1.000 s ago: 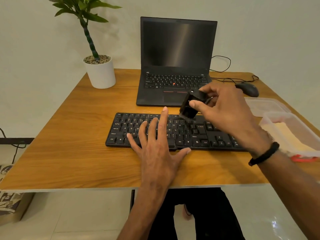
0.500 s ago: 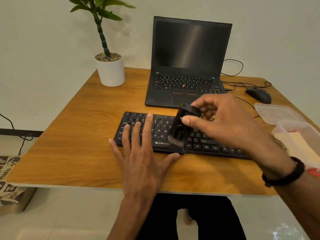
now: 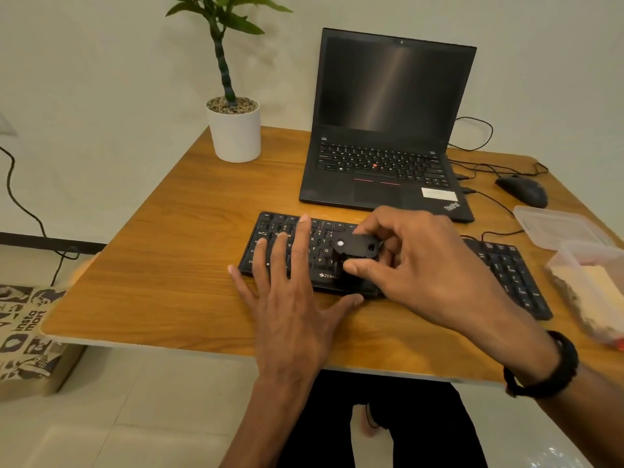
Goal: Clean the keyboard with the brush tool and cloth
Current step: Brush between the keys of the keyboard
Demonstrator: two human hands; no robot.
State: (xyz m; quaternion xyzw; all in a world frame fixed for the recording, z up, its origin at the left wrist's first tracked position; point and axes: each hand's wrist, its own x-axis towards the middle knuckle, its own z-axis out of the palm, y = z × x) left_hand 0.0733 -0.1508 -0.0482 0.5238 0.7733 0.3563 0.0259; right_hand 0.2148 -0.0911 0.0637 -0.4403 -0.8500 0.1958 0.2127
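A black keyboard (image 3: 506, 268) lies across the front of the wooden table (image 3: 189, 251). My left hand (image 3: 290, 292) lies flat on its left half, fingers straight and spread over the keys. My right hand (image 3: 415, 265) pinches a small black brush tool (image 3: 354, 248) between thumb and fingers and holds it down against the keys near the middle of the keyboard. The bristles are hidden under the tool and my thumb. A pale cloth (image 3: 587, 292) lies inside a clear plastic box (image 3: 574, 255) at the right edge.
An open black laptop (image 3: 388, 130) stands behind the keyboard. A white pot with a plant (image 3: 234, 130) sits at the back left. A black mouse (image 3: 523, 190) with cables and a clear lid (image 3: 553, 224) are at the right. A printed bag (image 3: 23, 332) sits on the floor, left.
The brush tool has dropped from above the keys down onto the keyboard's front middle rows and turned flatter. My left hand stays flat on the left half. The camera view swung left.
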